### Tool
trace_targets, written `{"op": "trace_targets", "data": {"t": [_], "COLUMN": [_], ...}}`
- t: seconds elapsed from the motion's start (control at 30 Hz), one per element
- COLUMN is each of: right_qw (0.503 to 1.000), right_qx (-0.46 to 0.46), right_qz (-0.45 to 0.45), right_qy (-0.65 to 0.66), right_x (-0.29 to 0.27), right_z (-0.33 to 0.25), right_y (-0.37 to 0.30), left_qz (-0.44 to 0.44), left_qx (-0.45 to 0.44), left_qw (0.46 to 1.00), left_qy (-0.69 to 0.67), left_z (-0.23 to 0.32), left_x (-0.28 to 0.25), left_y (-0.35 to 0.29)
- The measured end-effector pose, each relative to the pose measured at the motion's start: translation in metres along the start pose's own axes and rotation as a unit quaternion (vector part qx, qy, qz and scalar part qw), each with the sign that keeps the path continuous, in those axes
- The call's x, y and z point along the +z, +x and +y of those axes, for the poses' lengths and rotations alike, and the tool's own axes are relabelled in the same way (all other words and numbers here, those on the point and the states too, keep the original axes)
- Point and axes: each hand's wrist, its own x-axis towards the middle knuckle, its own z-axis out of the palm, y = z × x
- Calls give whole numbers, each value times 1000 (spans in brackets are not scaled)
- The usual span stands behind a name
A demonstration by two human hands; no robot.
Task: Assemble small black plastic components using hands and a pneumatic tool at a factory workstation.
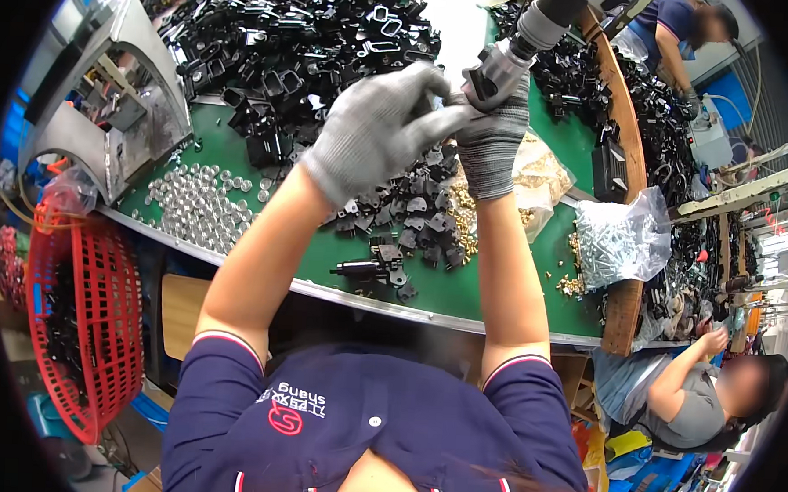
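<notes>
Both my hands wear grey knit gloves and meet under a grey metal power tool (500, 73) that comes down from the top edge. My left hand (374, 129) is bent, thumb and fingers drawn toward the tool's lower end. Whatever its fingertips hold is too small to make out. Behind the tool is my right hand (493, 149), its fingers curled and mostly hidden, so what they hold does not show. Beneath my hands lie small black metal brackets (426, 217) and brass-coloured screws (465, 236). A larger black assembly (377, 267) rests near the front edge.
The green table (323, 260) bears a heap of black parts (306, 35), silver round pieces (198, 204) and a clear bag of silver screws (621, 238). A grey metal frame (159, 77) and red basket (87, 321) are left. Two other people are at right.
</notes>
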Motion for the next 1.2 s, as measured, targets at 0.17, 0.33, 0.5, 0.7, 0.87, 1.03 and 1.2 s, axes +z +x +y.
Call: {"op": "trace_targets", "data": {"t": [0.17, 0.33, 0.5, 0.7, 0.87, 1.03, 1.2], "right_qw": [998, 978, 978, 989, 993, 961, 853], "right_qx": [-42, -135, -132, 41, -12, 45, -24], "right_qz": [21, 44, -32, -137, -113, -263, -448], "right_qy": [39, -152, -156, 38, -15, -72, -266], "right_x": [-4, -5, -9, -14, -42, -69, -69], "right_z": [-17, -9, 44, 45, 1, -25, -24], "right_y": [-15, -16, -37, -51, -59, -112, -159], "left_qz": [-123, -88, -189, -34, -125, -127, -111], "left_qx": [72, 211, 314, 227, 50, 25, 39], "left_qw": [987, 956, 823, 936, 987, 987, 990], "left_qy": [70, 181, 433, 269, 89, 99, 79], "left_z": [12, 15, 3, 13, -2, -29, -30], "left_x": [-8, -11, -4, -7, 3, 20, 21], "left_y": [34, 31, -16, -39, -114, -140, -139]}}
